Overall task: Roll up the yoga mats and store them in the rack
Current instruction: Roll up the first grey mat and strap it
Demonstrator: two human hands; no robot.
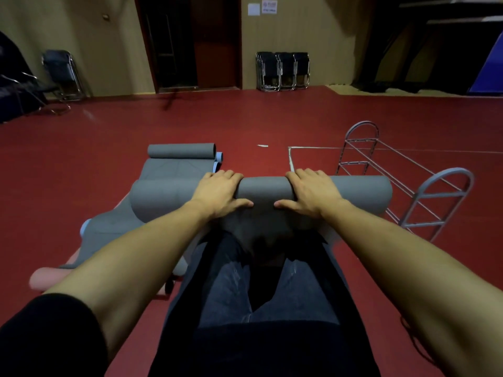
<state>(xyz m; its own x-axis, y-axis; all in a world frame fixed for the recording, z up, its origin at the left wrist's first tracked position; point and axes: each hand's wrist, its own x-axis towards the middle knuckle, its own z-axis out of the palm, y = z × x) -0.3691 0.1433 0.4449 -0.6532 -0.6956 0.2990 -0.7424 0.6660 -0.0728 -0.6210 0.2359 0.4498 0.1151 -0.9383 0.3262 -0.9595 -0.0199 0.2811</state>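
Observation:
A thick grey yoga mat roll (265,187) lies crosswise on the red floor in front of my knees. My left hand (217,193) rests on its top left of centre, fingers over the far side and thumb on the near side. My right hand (313,191) lies on it the same way, right of centre. A second grey mat (174,165) stretches away on the left, partly rolled at its far end (181,151), with a blue underside showing. The empty grey metal rack (402,175) stands on the floor just right of the roll.
Folded chairs (283,70) lean against the far wall beside a dark doorway (196,42). More chairs (61,74) stand at the left. A pale blurred shape (46,277) sits at lower left. White floor lines (291,159) run near the rack.

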